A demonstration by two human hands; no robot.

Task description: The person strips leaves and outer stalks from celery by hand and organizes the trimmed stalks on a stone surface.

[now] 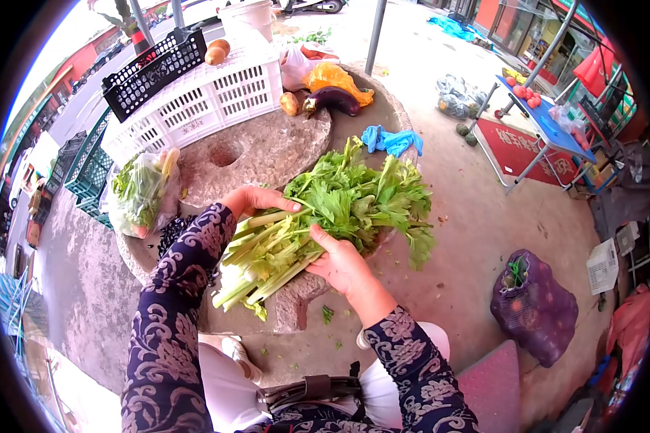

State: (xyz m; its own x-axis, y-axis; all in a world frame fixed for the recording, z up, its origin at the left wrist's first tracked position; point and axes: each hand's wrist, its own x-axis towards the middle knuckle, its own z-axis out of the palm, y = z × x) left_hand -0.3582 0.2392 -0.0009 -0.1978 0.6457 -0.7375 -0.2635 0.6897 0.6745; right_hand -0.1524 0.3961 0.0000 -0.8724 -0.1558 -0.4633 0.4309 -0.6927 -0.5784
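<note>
A big bunch of celery (347, 198) lies over the edge of the round stone slab (267, 155), leaves to the right and pale stalks toward the lower left. My left hand (260, 200) grips its far side, thumb and fingers against the stalks. On the near side my right hand (337, 263) holds the bunch, thumb on top and the other fingers partly hidden beneath. Just beyond the leaves is a crumpled blue glove (391, 141). Left of my left hand, a clear plastic bag of vegetables (139, 191) rests on the stone.
A white plastic crate (209, 101) stands on the stone's far side, with a black basket (154, 72) on top. An eggplant (334, 100) lies beside an orange bag (339, 81). A purple mesh sack (534, 309) sits on the ground at right, below a blue table (549, 123).
</note>
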